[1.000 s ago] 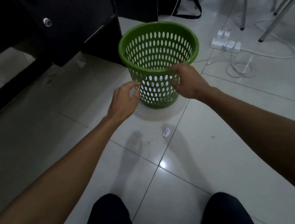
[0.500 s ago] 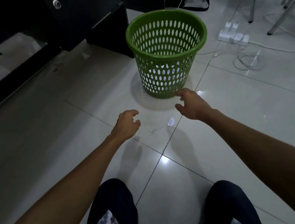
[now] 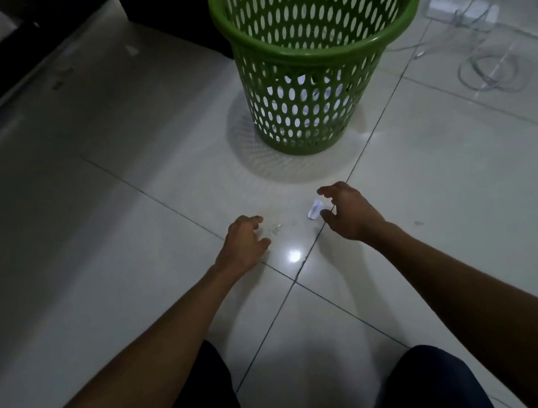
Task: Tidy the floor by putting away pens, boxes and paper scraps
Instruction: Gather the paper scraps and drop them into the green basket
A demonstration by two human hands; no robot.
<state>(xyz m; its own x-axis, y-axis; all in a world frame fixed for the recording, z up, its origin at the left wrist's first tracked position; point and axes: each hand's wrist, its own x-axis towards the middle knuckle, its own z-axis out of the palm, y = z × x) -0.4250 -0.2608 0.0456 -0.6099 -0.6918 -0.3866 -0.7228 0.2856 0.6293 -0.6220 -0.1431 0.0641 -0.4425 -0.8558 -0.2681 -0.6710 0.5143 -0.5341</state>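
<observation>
On the floor tile, one white paper scrap [image 3: 315, 210] lay just left of our right-hand grip [image 3: 352, 214], which was released and empty. The scrap's long axis slanted toward the one green basket [image 3: 309, 56]. Our left-hand grip [image 3: 245, 241], loosely curled and holding nothing, sat farther off.

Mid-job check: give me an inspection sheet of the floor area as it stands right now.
Surface: pale tiled floor, glossy, dimly lit.
Job's things: white paper scrap on the floor by the right hand; green basket upright beyond, paper inside.
Clutter: tiny bits near the left hand.
Hands: both open, low over the floor, holding nothing.
Cables: power strip and coiled cable right of the basket.
Surroundings: dark furniture behind.
</observation>
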